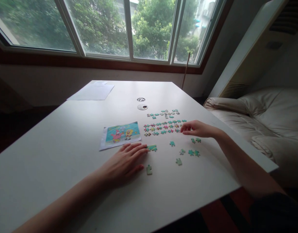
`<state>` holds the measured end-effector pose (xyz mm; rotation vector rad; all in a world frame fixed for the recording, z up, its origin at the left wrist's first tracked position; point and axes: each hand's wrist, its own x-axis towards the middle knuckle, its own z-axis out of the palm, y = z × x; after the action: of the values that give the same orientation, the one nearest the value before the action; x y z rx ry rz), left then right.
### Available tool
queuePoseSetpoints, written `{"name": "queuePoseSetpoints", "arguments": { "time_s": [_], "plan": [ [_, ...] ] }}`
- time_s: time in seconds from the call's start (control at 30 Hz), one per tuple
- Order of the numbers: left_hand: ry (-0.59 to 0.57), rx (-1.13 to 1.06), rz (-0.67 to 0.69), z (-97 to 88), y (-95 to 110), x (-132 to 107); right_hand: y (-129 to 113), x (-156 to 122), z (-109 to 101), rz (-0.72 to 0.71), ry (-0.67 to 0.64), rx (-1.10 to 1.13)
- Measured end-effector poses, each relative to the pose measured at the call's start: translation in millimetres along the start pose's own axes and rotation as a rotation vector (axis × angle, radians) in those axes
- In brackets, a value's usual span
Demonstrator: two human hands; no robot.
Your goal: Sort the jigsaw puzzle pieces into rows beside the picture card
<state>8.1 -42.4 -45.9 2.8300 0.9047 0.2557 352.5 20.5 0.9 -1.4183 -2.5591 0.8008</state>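
Observation:
My left hand [131, 160] lies flat with its fingers stretched out, the fingertips at a small joined strip of green and yellow puzzle pieces [152, 148]. A pale green edge piece [149, 170] is just right of its thumb. My right hand [196, 128] is over the right end of the rows of loose jigsaw pieces [163, 127], fingers bent and tips drawn together. Whatever is between those tips is hidden. Left of the rows, a reference picture sheet [122, 133] with cartoon figures lies close above my left hand.
Several single pieces [178, 161] are scattered between my hands and below my right hand. More pieces [166, 114] lie behind the rows. Farther back are two round discs [142, 107] and a white paper sheet [92, 92]. The white table [66, 145] has a sofa [265, 113] on its right.

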Motion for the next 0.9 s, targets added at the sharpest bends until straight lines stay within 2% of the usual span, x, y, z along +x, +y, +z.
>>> {"name": "queuePoseSetpoints", "arguments": {
  "time_s": [0.2,0.33,0.43,0.53,0.9],
  "plan": [
    [-0.01,0.041,0.014,1.9,-4,-3,40,-24,-18,0.234,0.112,-0.121],
    [-0.005,0.049,0.015,3.2,-6,-5,54,-32,-21,0.305,-0.032,-0.072],
    [-0.001,0.045,0.023,2.7,-5,-6,54,-33,-16,0.307,-0.159,-0.028],
    [-0.006,0.051,0.032,1.4,-5,-6,49,-31,-12,0.299,-0.222,0.014],
    [-0.004,0.055,0.034,1.3,-5,-6,45,-28,-11,0.283,-0.248,0.049]
  ]
}}
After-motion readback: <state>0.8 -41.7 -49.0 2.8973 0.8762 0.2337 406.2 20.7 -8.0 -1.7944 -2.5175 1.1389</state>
